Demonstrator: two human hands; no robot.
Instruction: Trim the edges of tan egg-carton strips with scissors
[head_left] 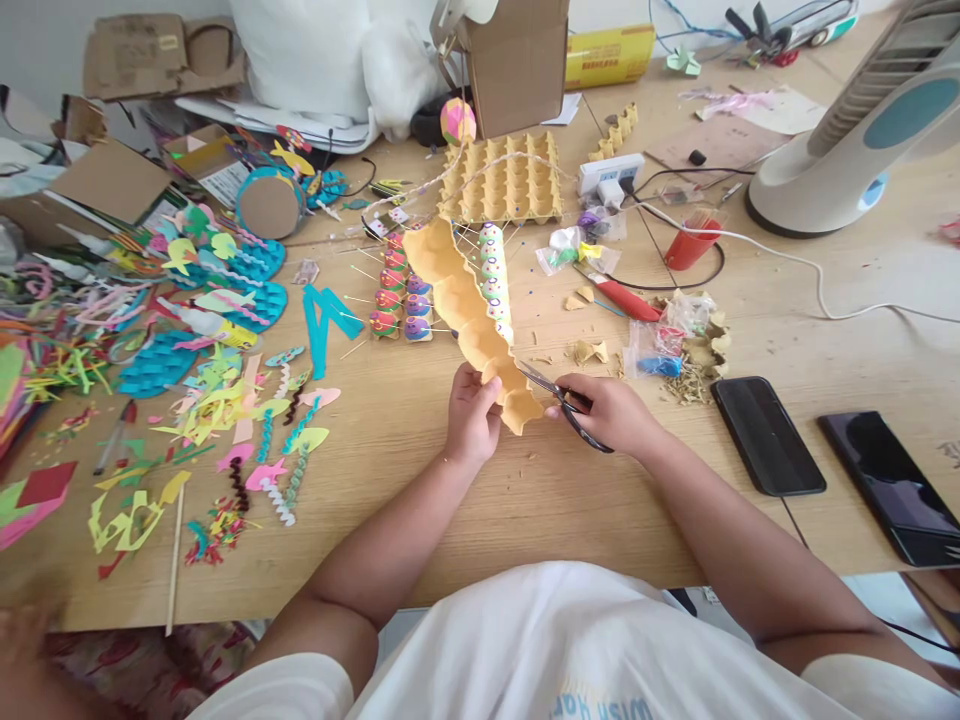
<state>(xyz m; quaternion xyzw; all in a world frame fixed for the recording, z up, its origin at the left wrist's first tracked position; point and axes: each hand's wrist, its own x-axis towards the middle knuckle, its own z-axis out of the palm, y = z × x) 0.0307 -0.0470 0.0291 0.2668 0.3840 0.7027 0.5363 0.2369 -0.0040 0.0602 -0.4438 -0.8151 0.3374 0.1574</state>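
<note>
My left hand (474, 415) pinches the near end of a long strip of yellow egg carton (461, 305), which slants up and away over the table. In my right hand (611, 410) is a pair of black-handled scissors (574, 405), its blades at the strip's right edge. Behind the strip lie painted egg-carton caterpillars: a red row (386, 290), a purple row (418, 308) and a white-green one with purple rings (493, 275). Small carton scraps (591, 352) lie to the right of the blades.
A whole egg tray (502, 180) sits at the back. Paper cutouts (232, 400) cover the left side. Two phones (769, 435), a red cup (693, 243), a power strip (611, 175) with cables and a white fan (840, 140) are to the right. Another person's hand (30, 640) blurs at lower left.
</note>
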